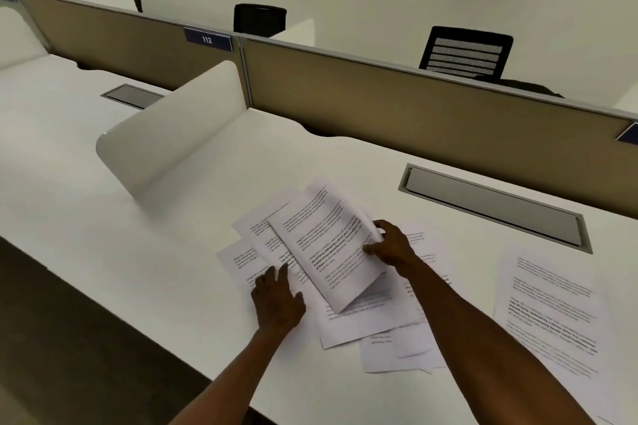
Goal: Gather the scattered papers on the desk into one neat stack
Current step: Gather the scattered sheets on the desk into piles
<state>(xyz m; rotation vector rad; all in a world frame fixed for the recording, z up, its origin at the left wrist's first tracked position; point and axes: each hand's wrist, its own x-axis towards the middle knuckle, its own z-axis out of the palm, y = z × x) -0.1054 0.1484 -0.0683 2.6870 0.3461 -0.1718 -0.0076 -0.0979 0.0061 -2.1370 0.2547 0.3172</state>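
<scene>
- Head view: a white desk [103, 224] runs from near left to far right, backed by a tan partition [414, 103] along its far edge.
- Right hand [392, 247]: fingers and thumb curled round the right edge of a small bundle of sheets [328, 245], gripping it. The bundle is tilted, its near end lifted off the papers beneath and throwing a shadow on them.
- Left hand [276, 300]: fingers straight and close together, pressing flat on the loose papers [362, 324] at the left side of the pile. It holds nothing.
- The loose papers lie fanned and overlapping on the desk in the middle of the view, corners sticking out at different angles; some lie under the right forearm.
- One single sheet [549, 310] lies flat by itself to the right, apart from the pile, near the desk's near edge.
- The print on all sheets is too blurred to read.
- A white curved divider [172, 134] stands on the desk, left of and beyond the pile.
- A grey cable flap [493, 207] is set into the desk, right of and beyond the pile; a second flap [133, 95] sits in the next desk, far left.
- A blue tag [207, 40] reading 112 is fixed to the top of the partition.
- Black chairs [466, 53] stand beyond the partition.
</scene>
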